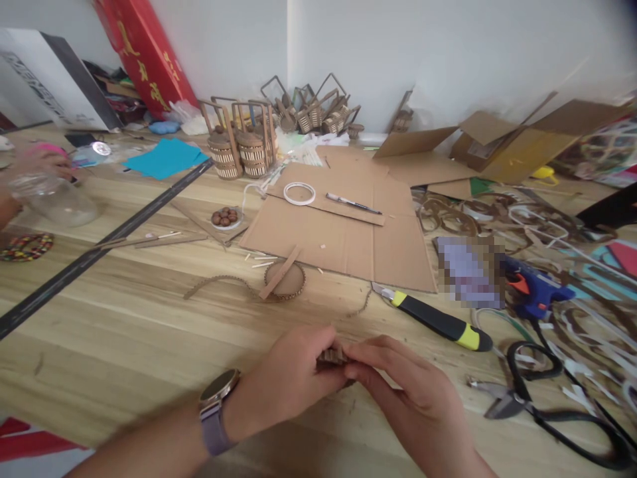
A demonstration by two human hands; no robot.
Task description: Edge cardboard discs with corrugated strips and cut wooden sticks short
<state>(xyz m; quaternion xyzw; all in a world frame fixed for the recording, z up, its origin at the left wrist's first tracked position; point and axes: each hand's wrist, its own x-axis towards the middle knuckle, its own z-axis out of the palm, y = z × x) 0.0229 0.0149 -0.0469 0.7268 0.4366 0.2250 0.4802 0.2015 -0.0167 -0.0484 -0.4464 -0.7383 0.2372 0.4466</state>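
Both of my hands meet low in the middle of the view, over the wooden table point(124, 312). My left hand point(288, 382), with a watch on its wrist, and my right hand point(413, 395) pinch a small roll of corrugated cardboard point(332, 356) between the fingertips. Most of that piece is hidden by my fingers. Just beyond my hands lie a round cardboard disc point(284, 281) with a flat stick across it and a loose strip of corrugated card point(219, 282).
A yellow-and-black utility knife point(438, 322), black scissors point(552, 401) and a blue glue gun point(535, 292) lie to the right. A flat cardboard sheet point(343, 232) holds a tape ring and a pen. A long black ruler point(104, 245) crosses the left. Another person's hand holds a clear jar point(54, 199) at far left.
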